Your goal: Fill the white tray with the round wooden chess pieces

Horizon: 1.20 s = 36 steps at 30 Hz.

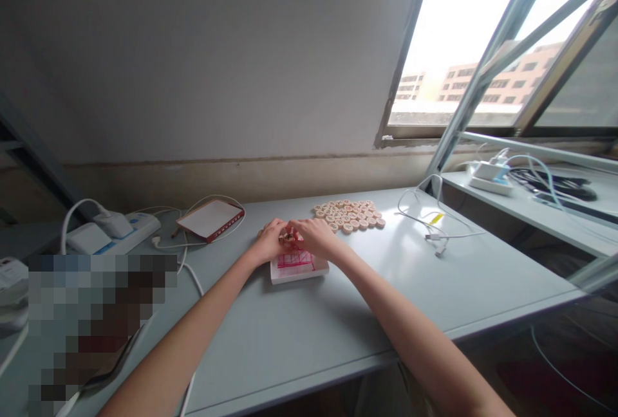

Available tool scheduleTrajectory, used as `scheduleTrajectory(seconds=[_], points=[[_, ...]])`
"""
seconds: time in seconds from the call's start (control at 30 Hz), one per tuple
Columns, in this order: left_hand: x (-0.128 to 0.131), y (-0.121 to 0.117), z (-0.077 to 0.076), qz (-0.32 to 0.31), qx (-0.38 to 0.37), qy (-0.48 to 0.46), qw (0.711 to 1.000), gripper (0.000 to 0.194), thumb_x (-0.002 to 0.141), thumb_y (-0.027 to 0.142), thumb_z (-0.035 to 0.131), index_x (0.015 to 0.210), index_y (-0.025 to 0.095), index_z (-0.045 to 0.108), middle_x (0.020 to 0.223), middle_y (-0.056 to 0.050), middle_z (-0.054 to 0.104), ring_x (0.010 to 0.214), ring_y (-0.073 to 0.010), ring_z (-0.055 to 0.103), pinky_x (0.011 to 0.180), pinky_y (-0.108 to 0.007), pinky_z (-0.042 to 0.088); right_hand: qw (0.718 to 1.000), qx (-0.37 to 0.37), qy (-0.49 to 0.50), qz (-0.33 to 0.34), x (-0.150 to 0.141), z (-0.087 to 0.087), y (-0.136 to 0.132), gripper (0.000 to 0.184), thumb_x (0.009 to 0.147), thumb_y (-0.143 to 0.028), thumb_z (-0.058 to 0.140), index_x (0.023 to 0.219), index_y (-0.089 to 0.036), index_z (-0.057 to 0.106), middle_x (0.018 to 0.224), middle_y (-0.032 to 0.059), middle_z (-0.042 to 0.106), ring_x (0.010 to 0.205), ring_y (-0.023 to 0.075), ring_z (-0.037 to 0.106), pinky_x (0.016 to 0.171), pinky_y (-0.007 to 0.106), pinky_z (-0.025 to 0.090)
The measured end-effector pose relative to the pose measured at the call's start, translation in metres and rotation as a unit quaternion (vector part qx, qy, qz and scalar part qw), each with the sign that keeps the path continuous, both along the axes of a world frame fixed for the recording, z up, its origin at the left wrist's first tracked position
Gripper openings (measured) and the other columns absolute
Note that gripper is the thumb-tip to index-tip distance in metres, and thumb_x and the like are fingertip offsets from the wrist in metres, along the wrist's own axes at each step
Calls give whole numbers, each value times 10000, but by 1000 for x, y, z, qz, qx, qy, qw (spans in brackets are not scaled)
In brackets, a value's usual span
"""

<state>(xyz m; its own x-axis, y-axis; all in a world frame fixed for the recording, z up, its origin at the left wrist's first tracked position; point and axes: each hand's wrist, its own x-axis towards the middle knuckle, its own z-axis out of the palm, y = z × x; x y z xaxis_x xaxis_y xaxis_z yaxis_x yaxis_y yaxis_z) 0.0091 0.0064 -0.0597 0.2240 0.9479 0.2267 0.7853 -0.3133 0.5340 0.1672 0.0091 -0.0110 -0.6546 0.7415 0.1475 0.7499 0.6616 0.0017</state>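
A shallow white box (300, 275) rests on the desk in front of me, and a sheet with pink-red grid lines (295, 260) lies inside it. Over the far part of the box, my left hand (269, 241) and my right hand (313, 237) meet with curled fingers. Between them show a few round wooden xiangqi pieces (290, 237), pressed from both sides; how many is hidden by the fingers. Just beyond my right hand, several more pieces (351, 214) lie flat in a close cluster, marked with characters.
To the left lies a box lid (212, 219) with red sides, a white cable looped round it. A power strip (130, 233) with plugs stands further left, near a pixelated patch. A white cable (437, 233) lies on the right. Metal posts (476, 89) rise by the window.
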Motion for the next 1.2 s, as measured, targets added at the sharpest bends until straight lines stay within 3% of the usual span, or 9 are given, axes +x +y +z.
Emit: scheduleTrajectory(seconds=[0.33, 0.5, 0.63, 0.8, 1.0, 1.2], points=[[-2, -1, 1, 2, -13, -11, 1000, 329, 639, 340, 614, 950, 239, 577, 999, -33, 509, 942, -199, 497, 826, -297, 397, 993, -23, 100, 52, 19, 0, 20, 92, 786, -253, 523, 832, -248, 603, 837, -21, 624, 727, 117, 555, 587, 201, 328], [-2, -1, 1, 2, -24, -7, 1000, 493, 549, 413, 681, 987, 225, 556, 1039, -39, 502, 996, -222, 483, 854, -306, 388, 988, 78, 103, -89, 46, -2, 40, 166, 773, -196, 519, 924, -218, 584, 956, 44, 579, 873, 178, 512, 715, 260, 331], [-2, -2, 3, 4, -36, -15, 999, 437, 628, 475, 604, 984, 226, 555, 1056, -39, 506, 998, -220, 487, 853, -314, 389, 985, 56, 55, -153, 60, -12, 49, 228, 762, -220, 543, 987, -198, 571, 1009, 84, 552, 927, 219, 482, 801, 314, 297], [-5, -1, 2, -7, -26, -44, 999, 349, 732, 469, 489, 952, 212, 573, 1032, -45, 525, 953, -198, 508, 846, -307, 395, 987, 74, 51, -134, 59, -19, 51, 198, 765, -277, 564, 949, -209, 585, 978, 70, 559, 929, 226, 468, 813, 330, 280], [-8, 3, -2, -13, -31, -68, 997, 316, 728, 412, 507, 942, 195, 588, 1008, -53, 542, 901, -191, 530, 841, -317, 407, 987, 104, 42, -112, 51, -23, 49, 195, 788, -312, 543, 934, -196, 601, 990, 91, 547, 943, 233, 438, 814, 347, 264], [-8, 2, -3, -8, -33, -80, 996, 320, 723, 402, 511, 954, 193, 584, 1014, -53, 544, 909, -196, 529, 831, -316, 415, 988, 70, 85, -105, 49, -13, 46, 177, 755, -385, 574, 797, -227, 643, 925, 51, 559, 923, 216, 427, 782, 338, 263]])
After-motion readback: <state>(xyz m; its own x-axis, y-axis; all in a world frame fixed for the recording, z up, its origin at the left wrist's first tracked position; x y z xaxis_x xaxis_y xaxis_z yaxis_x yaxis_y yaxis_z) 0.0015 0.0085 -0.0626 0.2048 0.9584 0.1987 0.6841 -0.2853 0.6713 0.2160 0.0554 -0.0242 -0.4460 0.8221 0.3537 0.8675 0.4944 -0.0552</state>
